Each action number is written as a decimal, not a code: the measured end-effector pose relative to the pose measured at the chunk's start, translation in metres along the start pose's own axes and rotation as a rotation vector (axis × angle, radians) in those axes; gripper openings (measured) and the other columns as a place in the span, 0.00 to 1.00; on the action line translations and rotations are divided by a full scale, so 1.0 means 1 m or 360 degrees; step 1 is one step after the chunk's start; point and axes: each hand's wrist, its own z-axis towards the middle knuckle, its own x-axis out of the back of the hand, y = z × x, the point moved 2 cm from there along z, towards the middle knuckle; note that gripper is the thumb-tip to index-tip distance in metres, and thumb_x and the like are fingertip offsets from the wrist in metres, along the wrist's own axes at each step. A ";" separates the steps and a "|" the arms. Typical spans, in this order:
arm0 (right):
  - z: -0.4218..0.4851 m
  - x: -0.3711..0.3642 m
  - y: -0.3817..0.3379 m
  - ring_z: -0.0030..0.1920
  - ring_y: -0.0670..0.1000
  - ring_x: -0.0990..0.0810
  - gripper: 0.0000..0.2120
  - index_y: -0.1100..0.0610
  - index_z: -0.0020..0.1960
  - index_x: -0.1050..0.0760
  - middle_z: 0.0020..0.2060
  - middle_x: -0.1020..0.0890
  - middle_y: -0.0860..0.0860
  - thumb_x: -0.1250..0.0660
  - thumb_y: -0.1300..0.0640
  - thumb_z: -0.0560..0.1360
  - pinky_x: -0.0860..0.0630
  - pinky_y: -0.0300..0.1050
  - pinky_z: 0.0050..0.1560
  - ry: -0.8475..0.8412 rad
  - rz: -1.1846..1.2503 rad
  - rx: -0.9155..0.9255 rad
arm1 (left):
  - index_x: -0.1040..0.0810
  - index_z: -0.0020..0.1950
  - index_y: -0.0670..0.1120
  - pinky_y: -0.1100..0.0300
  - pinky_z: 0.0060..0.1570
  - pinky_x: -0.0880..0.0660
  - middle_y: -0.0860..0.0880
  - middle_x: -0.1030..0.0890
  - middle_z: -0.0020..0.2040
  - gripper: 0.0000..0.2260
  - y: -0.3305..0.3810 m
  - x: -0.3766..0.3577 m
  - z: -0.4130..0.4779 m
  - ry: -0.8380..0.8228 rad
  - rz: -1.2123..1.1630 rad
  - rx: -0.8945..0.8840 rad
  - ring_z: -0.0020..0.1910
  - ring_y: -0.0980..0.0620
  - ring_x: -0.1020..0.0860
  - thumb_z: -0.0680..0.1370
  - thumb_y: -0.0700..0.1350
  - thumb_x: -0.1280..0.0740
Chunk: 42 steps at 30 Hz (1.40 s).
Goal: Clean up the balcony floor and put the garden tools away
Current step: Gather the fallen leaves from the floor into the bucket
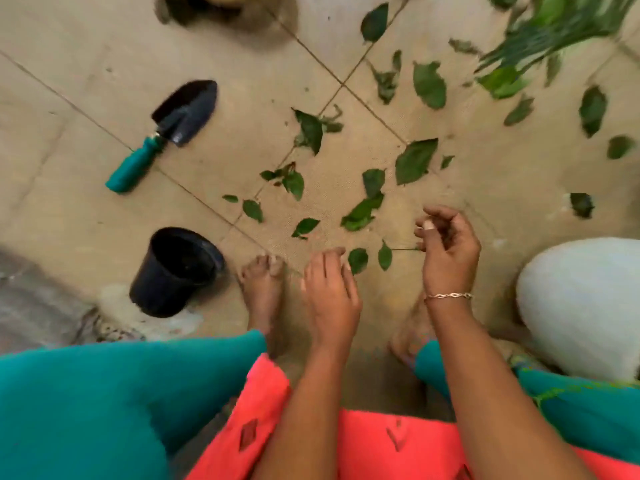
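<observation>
I'm pinching a leafy sprig (385, 256) by its thin stem in my right hand (448, 252), left hand (330, 292) slack beside it, risking a slip.

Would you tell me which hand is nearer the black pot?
Left. The left hand hangs to the right of the pot; the right hand, pinching a stem, is farther right.

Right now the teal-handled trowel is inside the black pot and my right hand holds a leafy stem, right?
No. The head view shows the trowel lying on the floor tiles, apart from the black pot. The right hand does pinch a leafy stem.
</observation>
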 end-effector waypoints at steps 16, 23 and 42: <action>0.041 -0.046 0.114 0.50 0.58 0.24 0.17 0.62 0.54 0.26 0.56 0.30 0.59 0.41 0.75 0.69 0.31 0.38 0.50 0.0485 -0.0676 -0.0172 | 0.33 0.62 0.45 0.55 0.37 0.19 0.40 0.34 0.60 0.32 -0.036 -0.139 0.046 -0.0168 0.0115 -0.0663 0.48 0.42 0.20 0.63 0.38 0.22; 0.073 -0.038 0.073 0.41 0.48 0.22 0.20 0.49 0.42 0.27 0.51 0.21 0.56 0.43 0.75 0.73 0.24 0.44 0.40 0.0419 -0.0141 0.0191 | 0.29 0.65 0.46 0.50 0.54 0.23 0.44 0.32 0.65 0.21 -0.022 -0.095 0.106 0.0493 -0.0072 -0.0317 0.58 0.43 0.26 0.73 0.37 0.37; -0.004 -0.119 0.097 0.59 0.57 0.23 0.22 0.52 0.55 0.21 0.60 0.22 0.55 0.29 0.55 0.61 0.24 0.57 0.55 -0.0367 -0.1566 0.1574 | 0.47 0.77 0.47 0.47 0.74 0.53 0.40 0.56 0.78 0.26 -0.085 -0.062 0.119 0.0656 -0.0689 0.1239 0.77 0.41 0.56 0.80 0.42 0.42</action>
